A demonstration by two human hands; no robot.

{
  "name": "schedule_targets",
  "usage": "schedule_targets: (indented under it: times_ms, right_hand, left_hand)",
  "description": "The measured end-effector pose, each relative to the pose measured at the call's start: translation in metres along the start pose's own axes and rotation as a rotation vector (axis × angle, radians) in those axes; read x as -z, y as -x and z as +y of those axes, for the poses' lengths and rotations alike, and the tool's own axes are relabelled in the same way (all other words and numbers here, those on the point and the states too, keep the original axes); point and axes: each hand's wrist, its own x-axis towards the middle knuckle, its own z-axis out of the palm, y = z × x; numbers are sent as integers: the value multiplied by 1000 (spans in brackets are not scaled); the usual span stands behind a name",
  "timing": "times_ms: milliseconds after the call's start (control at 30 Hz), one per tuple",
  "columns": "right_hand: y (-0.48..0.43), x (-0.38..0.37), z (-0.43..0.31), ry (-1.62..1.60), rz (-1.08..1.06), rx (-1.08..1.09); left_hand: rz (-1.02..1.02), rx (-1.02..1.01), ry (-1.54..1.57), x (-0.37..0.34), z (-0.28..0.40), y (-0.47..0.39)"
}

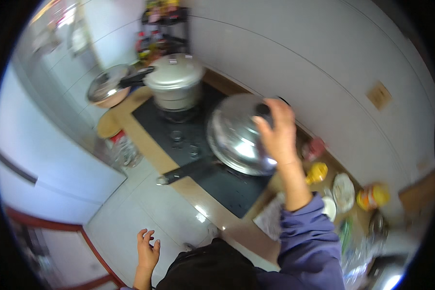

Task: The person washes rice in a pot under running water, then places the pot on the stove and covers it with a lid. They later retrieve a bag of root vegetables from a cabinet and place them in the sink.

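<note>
My right hand has its fingers and thumb around the black knob of a domed metal lid. The lid covers a pan on the dark glass cooktop; the pan's inside is hidden. From under the lid, the pan's long black handle points toward the counter's front edge. My left hand hangs over the floor, away from the counter, with fingers apart and nothing in it.
A pressure cooker stands on the far burner. Beyond it are a lidded bowl and a bottle rack. Right of the cooktop lie a yellow bottle, a yellow-labelled jar and plastic bags. A white cabinet stands at left.
</note>
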Motion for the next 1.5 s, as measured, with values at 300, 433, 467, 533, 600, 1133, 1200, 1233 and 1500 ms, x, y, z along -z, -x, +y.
schedule_targets:
  times_ms: [300, 433, 467, 533, 600, 1133, 1200, 1233, 1500]
  right_hand:
    - [263, 52, -99, -165, -262, -197]
    - [386, 113, -133, 28, -293, -693]
    - [407, 130, -144, 70, -286, -769]
    - [439, 156, -161, 144, -260, -909]
    - [461, 180, -172, 181, -200, -1009]
    - [613, 367, -135, 318, -10, -1253]
    - [632, 387, -141, 361, 35, -1314]
    - [639, 396, -143, 395, 57, -1335]
    - [690, 386, -227, 649, 520, -1646]
  left_hand:
    - [-471, -420, 57, -49, 17, -40]
    - [-642, -616, 43, -74, 44, -32]
    - [-685, -644, 43, -80, 53, -25]
    - [-754, -670, 58, -99, 65, -7]
    - [-838, -711, 51, -118, 81, 15]
    - [-1118, -1071, -71, -251, 228, 220]
    - [-1133, -1204, -64, -272, 253, 244]
    - [-1133, -1286, -52, -282, 263, 254]
    - [-1492, -1543, 6, -329, 289, 315]
